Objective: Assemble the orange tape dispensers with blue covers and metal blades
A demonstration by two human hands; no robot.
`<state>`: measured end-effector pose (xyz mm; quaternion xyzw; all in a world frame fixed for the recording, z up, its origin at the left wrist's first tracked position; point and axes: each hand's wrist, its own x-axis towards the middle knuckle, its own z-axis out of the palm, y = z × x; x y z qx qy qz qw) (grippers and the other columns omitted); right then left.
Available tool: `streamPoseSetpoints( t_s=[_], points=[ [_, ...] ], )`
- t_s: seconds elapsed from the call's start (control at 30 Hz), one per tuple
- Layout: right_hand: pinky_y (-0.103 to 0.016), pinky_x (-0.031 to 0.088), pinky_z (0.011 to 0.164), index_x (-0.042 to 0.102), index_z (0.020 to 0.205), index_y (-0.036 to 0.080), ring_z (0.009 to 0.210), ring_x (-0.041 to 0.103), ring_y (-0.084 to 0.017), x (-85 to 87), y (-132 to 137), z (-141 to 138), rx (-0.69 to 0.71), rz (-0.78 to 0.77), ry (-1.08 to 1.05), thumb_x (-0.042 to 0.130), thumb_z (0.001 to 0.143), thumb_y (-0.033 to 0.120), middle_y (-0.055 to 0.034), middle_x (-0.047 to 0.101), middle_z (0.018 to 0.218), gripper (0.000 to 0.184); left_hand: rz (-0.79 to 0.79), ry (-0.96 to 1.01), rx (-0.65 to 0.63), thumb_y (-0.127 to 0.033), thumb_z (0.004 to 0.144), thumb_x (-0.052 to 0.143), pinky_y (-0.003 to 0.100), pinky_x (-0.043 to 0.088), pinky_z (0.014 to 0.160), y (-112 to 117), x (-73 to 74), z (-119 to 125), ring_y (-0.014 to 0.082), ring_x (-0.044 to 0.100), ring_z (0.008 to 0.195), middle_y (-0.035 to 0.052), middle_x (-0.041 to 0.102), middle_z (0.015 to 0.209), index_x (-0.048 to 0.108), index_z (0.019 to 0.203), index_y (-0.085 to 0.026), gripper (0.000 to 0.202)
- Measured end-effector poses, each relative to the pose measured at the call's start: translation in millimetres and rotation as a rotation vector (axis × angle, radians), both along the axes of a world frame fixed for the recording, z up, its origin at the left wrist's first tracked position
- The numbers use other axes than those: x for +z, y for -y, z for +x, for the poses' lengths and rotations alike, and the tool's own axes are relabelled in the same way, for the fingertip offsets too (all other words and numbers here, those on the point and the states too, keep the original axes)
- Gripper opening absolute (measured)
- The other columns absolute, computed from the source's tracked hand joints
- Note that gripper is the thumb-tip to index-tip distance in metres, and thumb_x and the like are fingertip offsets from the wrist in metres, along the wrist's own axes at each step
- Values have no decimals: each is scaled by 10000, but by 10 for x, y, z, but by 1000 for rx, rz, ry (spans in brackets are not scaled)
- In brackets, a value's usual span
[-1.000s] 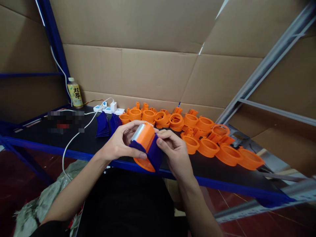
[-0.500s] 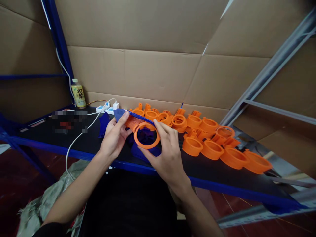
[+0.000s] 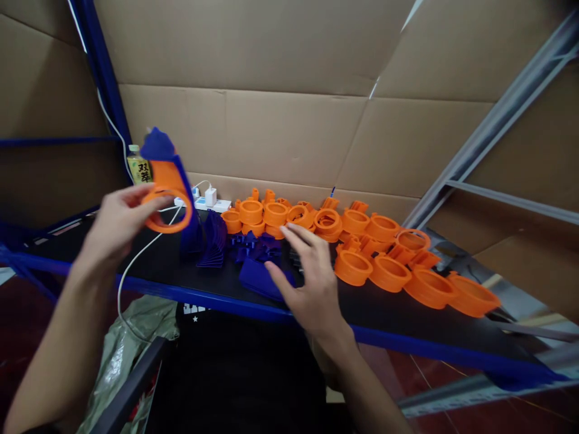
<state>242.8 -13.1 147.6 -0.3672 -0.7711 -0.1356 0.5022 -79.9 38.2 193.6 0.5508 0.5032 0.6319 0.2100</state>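
My left hand [image 3: 115, 226] is raised at the left and grips an assembled orange and blue plastic part [image 3: 166, 187] by its orange ring. My right hand [image 3: 310, 280] hovers open, fingers spread, over the black shelf [image 3: 149, 268], just above a flat blue plastic piece [image 3: 260, 278] and some small blue parts [image 3: 253, 248]. A stack of blue plates [image 3: 212, 241] stands between the two hands. Many orange ring parts [image 3: 362, 241] lie in a long heap to the right of my right hand.
A bottle with a yellow label [image 3: 138, 166] stands at the back left beside a white power strip [image 3: 205, 202] with a white cable [image 3: 136, 259] trailing off the shelf. Cardboard sheets [image 3: 280, 102] line the back. A blue upright [image 3: 97, 66] and grey struts [image 3: 493, 126] frame the shelf.
My left hand has carried the assembled orange and blue part up and to the left, away from the centre. My right hand has let go of it and now hangs open over the blue pieces.
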Motion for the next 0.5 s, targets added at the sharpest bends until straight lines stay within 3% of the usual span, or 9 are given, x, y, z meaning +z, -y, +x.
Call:
streamPoseSetpoints(
  t_s=[0.07,0.13,0.17,0.23,0.33,0.5],
  points=[
    [-542,518,1083,518,1458,276,1299,558,-301,9,-32,144,-51,9,-58,669,932,299,-122,570,1394,547,-25,-180,354,-462,671,875,329,521,780,-36,75,-446,190,659,823,49,767,1032,747,1182,-172,601],
    [-547,534,1062,547,1431,268,1294,563,-302,34,-71,254,-91,20,-105,660,933,298,-126,574,1378,511,-97,-521,618,-525,694,825,381,502,838,-90,128,-749,257,670,923,89,761,1092,716,1272,-178,684],
    [-551,534,1060,554,1422,265,1294,565,-303,48,-88,293,-107,24,-121,657,934,300,-127,573,1375,500,-168,-712,679,-563,732,770,408,493,829,-132,144,-836,294,663,950,106,755,1103,690,1318,-190,699],
    [-559,528,1064,563,1411,260,1296,565,-305,69,-111,342,-128,29,-131,652,936,303,-130,571,1371,486,-297,-968,682,-632,790,661,393,469,757,-250,156,-894,330,651,947,128,742,1096,671,1336,-202,695],
    [-562,522,1067,560,1412,262,1307,557,-307,76,-126,381,-136,12,-107,645,940,311,-133,555,1383,483,-423,-1227,562,-678,833,557,325,406,683,-485,121,-805,311,640,916,168,707,1100,696,1247,-140,693],
    [-544,518,1073,563,1407,267,1320,539,-299,64,-141,433,-149,-7,-90,636,946,323,-125,544,1386,470,-419,-1388,393,-570,895,517,319,336,712,-832,-51,-656,327,624,942,212,668,1131,656,1219,-35,640]
  ],
)
